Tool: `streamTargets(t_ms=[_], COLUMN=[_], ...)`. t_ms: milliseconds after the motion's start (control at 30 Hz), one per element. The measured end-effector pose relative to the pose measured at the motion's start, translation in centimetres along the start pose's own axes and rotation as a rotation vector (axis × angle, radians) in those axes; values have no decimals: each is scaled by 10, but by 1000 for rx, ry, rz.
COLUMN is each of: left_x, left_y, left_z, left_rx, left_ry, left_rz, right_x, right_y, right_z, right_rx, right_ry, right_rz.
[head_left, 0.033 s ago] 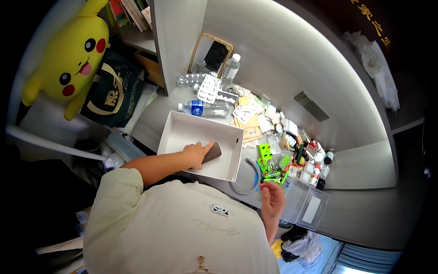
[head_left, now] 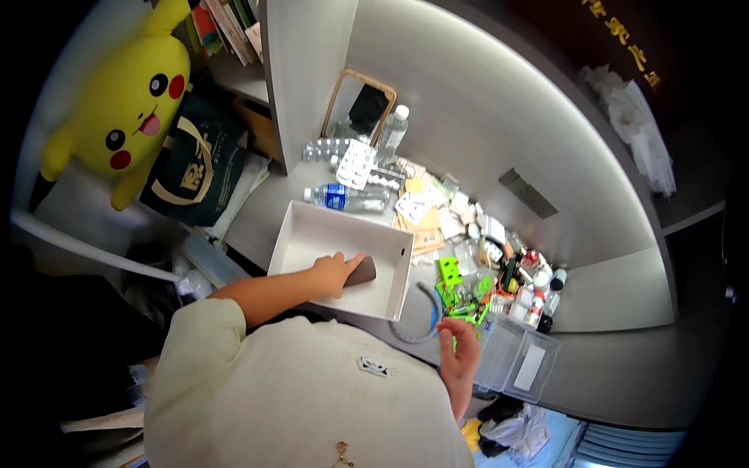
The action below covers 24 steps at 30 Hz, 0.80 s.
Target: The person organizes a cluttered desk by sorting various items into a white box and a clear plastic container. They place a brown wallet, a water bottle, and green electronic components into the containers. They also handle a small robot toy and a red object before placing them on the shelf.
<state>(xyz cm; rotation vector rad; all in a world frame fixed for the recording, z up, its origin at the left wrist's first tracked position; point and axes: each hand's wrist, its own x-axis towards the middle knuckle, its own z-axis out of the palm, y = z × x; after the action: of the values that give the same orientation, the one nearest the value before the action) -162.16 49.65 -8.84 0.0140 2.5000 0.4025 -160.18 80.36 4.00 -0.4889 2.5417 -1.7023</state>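
Observation:
A white open box (head_left: 285, 243) stands on the desk in front of me. My left hand (head_left: 334, 274) reaches into it, its fingers closed around a dark brown piece with a rounded end (head_left: 361, 271) that lies low inside the box. Part of that piece is covered by the fingers, and I cannot make out its kind. My right hand (head_left: 459, 347) hovers at the desk's front edge, fingers loosely curled and thumb apart, with nothing visible in it. Closest to its fingertips are a grey curved band (head_left: 421, 334) and bright green plastic toy parts (head_left: 449, 271).
Behind the box lie a clear bottle with a blue label (head_left: 335, 197) and blister packs (head_left: 356, 164). A framed mirror (head_left: 359, 105) leans at the back. Small bottles and jars (head_left: 538, 300) crowd the right. A clear plastic case (head_left: 533, 366) lies open beside my right hand.
The whole view has shifted slightly, so the desk sits a little lower in the picture. Both hands keep nearly the same places, the left still on the brown piece.

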Motion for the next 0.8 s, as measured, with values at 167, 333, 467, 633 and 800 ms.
streamTargets(t_ms=[167, 333, 467, 633, 800], left_x=[-27, -122, -201, -248, -266], left_y=[-20, -30, -21, -16, 6], left_z=[-43, -120, -195, -330, -467], left_rx=[-86, -364, -594, -28, 98], left_ry=[115, 523, 1007, 1958, 2071], left_rz=[49, 133, 352, 355, 200], right_x=[1, 3, 2, 1, -3], right_y=[-9, -1, -9, -2, -5], right_z=[-2, -4, -5, -17, -19], right_rx=[4, -11, -11, -53, -50], right_ry=[-64, -94, -105, -105, -105], right_rz=[38, 28, 79, 18, 10])
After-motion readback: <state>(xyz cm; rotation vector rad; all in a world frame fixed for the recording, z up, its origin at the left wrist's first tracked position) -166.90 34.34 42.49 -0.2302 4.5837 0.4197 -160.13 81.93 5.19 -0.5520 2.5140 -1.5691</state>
